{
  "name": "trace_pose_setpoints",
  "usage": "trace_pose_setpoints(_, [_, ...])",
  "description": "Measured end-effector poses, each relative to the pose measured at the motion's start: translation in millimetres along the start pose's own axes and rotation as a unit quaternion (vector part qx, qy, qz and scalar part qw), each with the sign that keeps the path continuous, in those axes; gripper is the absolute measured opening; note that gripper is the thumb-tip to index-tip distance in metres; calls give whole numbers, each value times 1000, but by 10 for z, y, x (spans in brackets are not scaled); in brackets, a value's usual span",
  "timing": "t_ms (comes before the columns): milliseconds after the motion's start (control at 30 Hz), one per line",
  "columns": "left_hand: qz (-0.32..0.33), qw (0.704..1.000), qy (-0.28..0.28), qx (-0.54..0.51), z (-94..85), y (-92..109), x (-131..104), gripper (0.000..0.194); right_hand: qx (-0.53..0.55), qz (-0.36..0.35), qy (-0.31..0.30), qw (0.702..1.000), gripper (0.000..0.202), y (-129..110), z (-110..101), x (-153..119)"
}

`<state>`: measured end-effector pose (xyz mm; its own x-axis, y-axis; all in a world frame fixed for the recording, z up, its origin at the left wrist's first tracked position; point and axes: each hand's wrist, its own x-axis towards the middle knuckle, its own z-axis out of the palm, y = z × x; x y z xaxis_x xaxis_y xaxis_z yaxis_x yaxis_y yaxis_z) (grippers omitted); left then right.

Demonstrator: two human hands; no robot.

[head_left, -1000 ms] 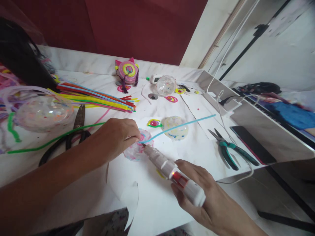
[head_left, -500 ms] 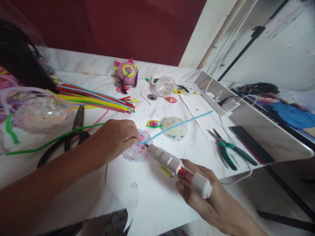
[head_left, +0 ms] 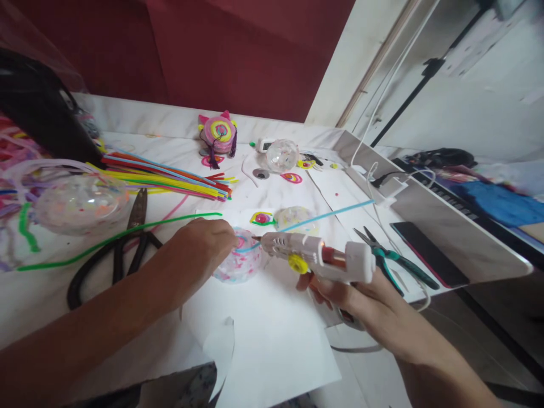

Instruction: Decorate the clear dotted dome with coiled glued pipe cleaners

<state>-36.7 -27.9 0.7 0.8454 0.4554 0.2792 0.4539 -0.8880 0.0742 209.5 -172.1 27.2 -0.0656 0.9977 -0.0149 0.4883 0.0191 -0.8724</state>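
White marbled worktop (head_left: 250, 198): I see the right hand (head_left: 369, 306) clamped round a white plastic glue gun (head_left: 306, 252); left hand (head_left: 202, 243) at a clear speckled dome (head_left: 238, 267), its grip unclear.

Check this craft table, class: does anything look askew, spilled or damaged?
The white paper near the glue gun looks askew: a corner juts past the front edge of the table, and one side curls. I see no spill.
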Motion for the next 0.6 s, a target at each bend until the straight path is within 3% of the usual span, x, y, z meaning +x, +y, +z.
trace_pose_setpoints(367, [35, 987, 107, 115, -6, 198, -78, 33, 9, 58, -129, 990, 30, -218, -247, 549])
trace_pose_setpoints(600, [26, 977, 129, 170, 22, 309, -105, 30, -13, 91, -183, 979, 41, -341, -292, 756])
